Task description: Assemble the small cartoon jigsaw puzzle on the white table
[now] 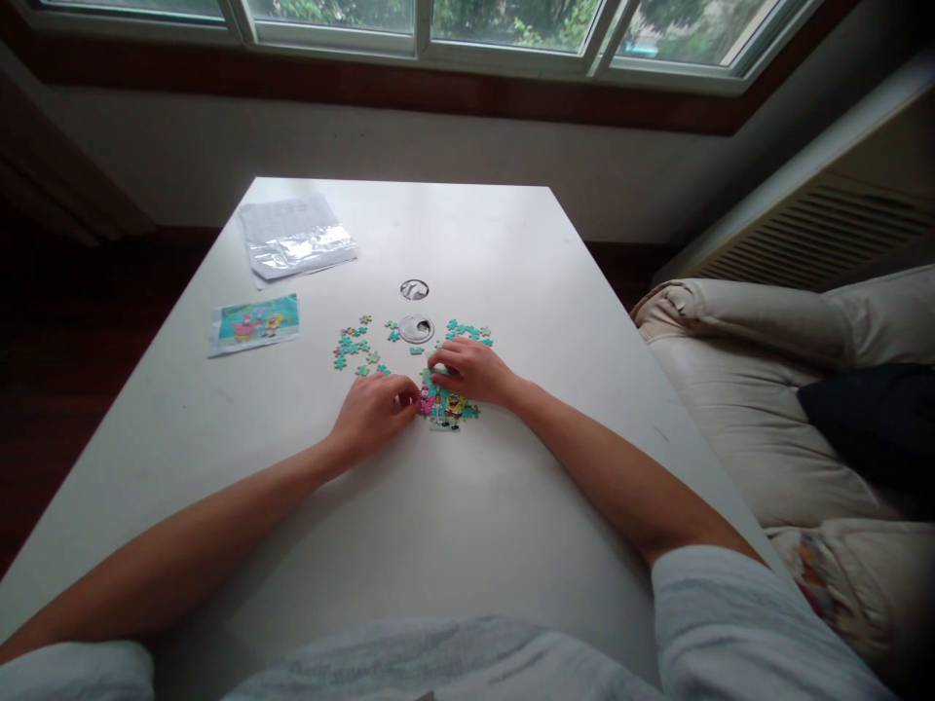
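A small, partly joined cartoon jigsaw (pixel 447 407) lies on the white table (pixel 467 506). My left hand (pixel 372 411) rests at its left edge, fingers curled and pinched against the pink part of the picture. My right hand (pixel 471 370) lies over the jigsaw's top edge, fingers bent and pressing down on the pieces. Whether either hand holds a loose piece is hidden. Several loose teal pieces (pixel 355 346) lie scattered to the left, and more loose pieces (pixel 467 333) sit just beyond my right hand.
A printed reference picture (pixel 254 323) lies at the left. A clear plastic bag with paper (pixel 296 239) is farther back. Two round cable holes, the near hole (pixel 416 328) and the far hole (pixel 414 288), sit mid-table. A cream sofa (pixel 789 389) stands right of the table.
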Demonstrator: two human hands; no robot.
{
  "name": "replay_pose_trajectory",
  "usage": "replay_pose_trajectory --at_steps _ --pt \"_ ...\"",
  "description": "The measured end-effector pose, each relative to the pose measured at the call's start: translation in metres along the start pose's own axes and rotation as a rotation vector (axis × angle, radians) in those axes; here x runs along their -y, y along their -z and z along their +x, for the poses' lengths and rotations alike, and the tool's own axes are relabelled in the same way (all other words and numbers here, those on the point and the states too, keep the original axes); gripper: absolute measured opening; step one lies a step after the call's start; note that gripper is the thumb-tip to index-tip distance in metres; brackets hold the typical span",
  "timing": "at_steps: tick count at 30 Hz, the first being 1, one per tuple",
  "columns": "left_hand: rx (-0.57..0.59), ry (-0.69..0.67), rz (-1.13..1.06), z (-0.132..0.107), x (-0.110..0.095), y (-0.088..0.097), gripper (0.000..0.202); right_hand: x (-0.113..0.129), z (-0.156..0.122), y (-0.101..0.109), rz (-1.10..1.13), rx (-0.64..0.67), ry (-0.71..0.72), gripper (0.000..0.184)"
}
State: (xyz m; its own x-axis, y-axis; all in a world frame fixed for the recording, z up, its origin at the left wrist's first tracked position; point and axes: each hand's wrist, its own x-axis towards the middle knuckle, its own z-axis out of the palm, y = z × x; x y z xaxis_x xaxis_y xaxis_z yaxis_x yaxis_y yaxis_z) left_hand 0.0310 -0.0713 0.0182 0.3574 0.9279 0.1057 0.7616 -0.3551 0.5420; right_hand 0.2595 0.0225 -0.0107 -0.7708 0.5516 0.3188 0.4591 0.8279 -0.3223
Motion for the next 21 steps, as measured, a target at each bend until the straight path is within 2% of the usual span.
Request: replay_pose_trajectory --at_steps 13,18,21 --pt "0.013 -0.059 0.114 -0.001 0.001 -0.002 0.013 -0.001 -0.001 -0.002 -0.002 -0.001 0.000 0.017" --pt "0.054 -0.242 0.164 0.003 0.009 0.014 0.018 -0.001 -0.001 -0.002 -0.007 0.001 0.004 0.018" --pt "0.156 -0.396 0.216 0.005 0.012 0.029 0.023 -0.001 -0.001 -0.002 -0.003 0.001 0.004 0.018"
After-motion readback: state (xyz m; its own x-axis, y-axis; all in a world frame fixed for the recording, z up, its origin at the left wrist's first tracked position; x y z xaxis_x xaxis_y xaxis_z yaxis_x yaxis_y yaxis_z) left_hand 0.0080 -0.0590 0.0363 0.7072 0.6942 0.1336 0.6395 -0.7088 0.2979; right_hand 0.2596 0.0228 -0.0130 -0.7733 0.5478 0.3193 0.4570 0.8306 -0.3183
